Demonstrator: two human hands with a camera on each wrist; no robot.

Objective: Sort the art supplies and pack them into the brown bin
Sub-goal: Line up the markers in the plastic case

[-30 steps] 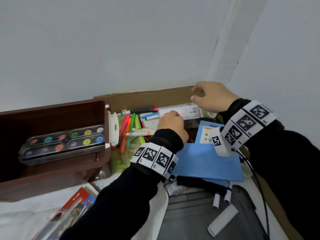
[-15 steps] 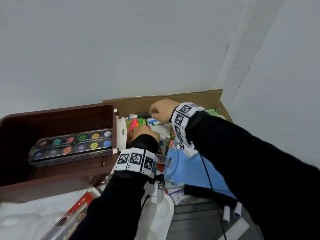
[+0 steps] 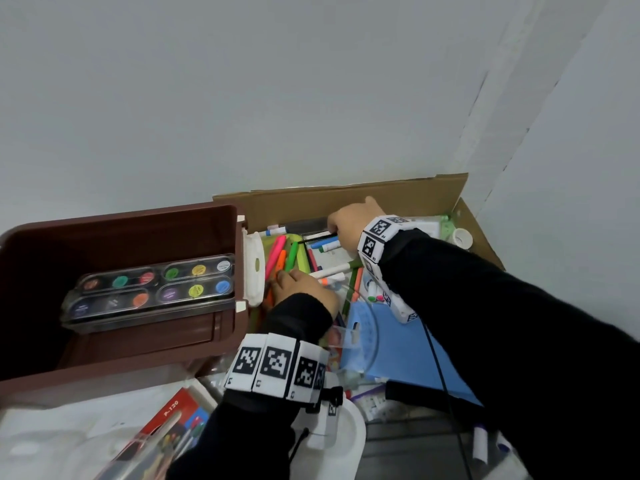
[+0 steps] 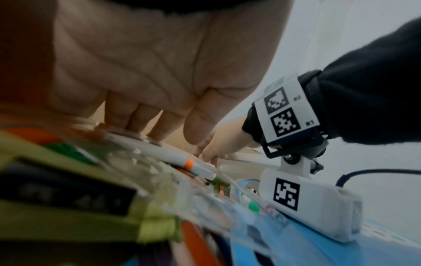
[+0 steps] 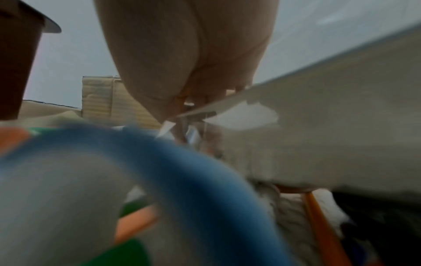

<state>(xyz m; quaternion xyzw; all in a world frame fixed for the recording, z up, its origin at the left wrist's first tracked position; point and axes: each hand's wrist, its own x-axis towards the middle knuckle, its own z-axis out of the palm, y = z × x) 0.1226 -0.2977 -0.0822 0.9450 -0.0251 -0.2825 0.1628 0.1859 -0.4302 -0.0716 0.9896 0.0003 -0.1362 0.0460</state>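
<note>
Both hands were down in the cardboard box [image 3: 346,199], working the loose markers [image 3: 282,252]. The left hand [image 3: 304,287] lay over the marker pile with fingers extended; in the left wrist view its fingertips [image 4: 157,129] pressed on a white marker with an orange band [image 4: 180,160], palm open, nothing gripped. The right hand [image 3: 349,223] sat beyond the left, against the far wall of the box, fingers curled down among the blue-capped markers [image 3: 325,244]; whether it was pinching one I could not tell, since the right wrist view was blurred.

The brown bin [image 3: 121,220] stood just left of the left hand, with the watercolour palette [image 3: 152,285] already inside it. A blue folder [image 3: 408,351] lay under the right forearm.

Judgement: to do this step well, gather the markers parallel into one bundle before lifting, left hand sweeping them toward the right, so none roll under the folder or the clear plastic sleeve.

Versus one second ago: the right hand had crossed from the box's right end to nearer the bin; the left hand had shifted toward the pink and orange markers.
</note>
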